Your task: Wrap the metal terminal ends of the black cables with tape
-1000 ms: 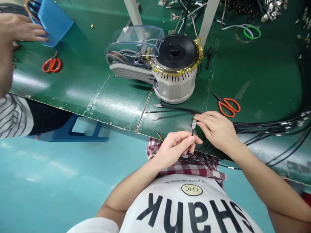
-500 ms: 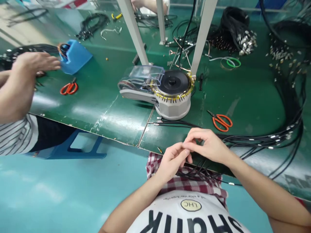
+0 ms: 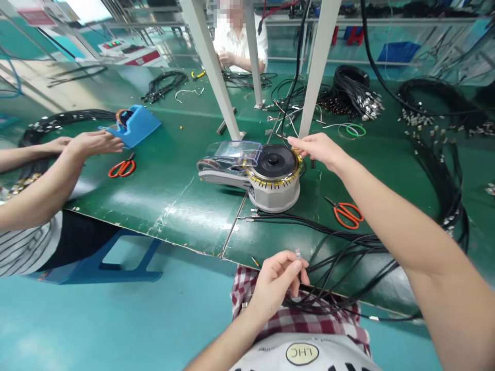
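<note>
since half a second ago the right hand [image 3: 317, 149] has left the cable and reached to the tape dispenser's [image 3: 276, 195] far rim, fingers pressed together, tips at the yellow tape strips [image 3: 266, 181]. left hand [image 3: 276, 281] pinches the cable connector [image 3: 298, 253] at the near table edge over the lap, long axis upright, metal tip pointing up. black cable bundle [image 3: 348, 247] trails right across the green table [image 3: 162, 190]; orange scissors [image 3: 346, 212] lie nearby, teal floor [image 3: 116, 319] below.
</note>
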`<state>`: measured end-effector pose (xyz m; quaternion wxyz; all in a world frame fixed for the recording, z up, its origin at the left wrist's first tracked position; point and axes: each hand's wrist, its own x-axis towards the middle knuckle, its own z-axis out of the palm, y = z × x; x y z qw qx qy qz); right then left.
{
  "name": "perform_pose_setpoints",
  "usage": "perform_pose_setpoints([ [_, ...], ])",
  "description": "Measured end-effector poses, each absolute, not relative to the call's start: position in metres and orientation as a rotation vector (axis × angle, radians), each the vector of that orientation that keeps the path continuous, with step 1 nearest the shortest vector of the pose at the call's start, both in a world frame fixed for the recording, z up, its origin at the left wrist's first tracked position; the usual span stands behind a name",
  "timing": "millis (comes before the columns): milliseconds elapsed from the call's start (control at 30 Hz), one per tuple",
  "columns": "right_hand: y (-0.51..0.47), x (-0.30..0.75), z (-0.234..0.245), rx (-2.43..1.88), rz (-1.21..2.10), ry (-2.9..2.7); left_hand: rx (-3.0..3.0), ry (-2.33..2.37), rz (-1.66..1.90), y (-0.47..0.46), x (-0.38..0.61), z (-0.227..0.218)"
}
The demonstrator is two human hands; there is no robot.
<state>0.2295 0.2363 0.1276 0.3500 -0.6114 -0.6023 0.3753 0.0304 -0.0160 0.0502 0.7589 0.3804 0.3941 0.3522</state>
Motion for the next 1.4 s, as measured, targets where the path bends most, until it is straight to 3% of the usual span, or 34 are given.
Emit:
perform_pose_setpoints([
  [367, 0.238, 0.228, 0.142, -1.655, 1.069, -1.535, 0.858, 0.851, 0.764, -0.014, 0.033, 0.052],
  [600, 0.251, 0.236, 0.130, -1.595, 0.845, -1.745, 0.865, 0.848, 0.771, -0.016, 0.033, 0.050],
  [800, 0.251, 0.235, 0.146, -1.548, 1.055, -1.749, 0.866, 0.852, 0.763, -0.017, 0.033, 0.050],
  [1100, 0.249, 0.234, 0.165, -1.669, 0.819, -2.133, 0.869, 0.849, 0.769, -0.016, 0.033, 0.048],
  [1267, 0.251, 0.233, 0.175, -1.721, 0.485, -2.417, 0.856, 0.855, 0.771, -0.017, 0.033, 0.048],
  [1400, 0.256, 0.238, 0.172, -1.664, 0.551, -2.450, 0.856, 0.847, 0.769, -0.018, 0.033, 0.047],
])
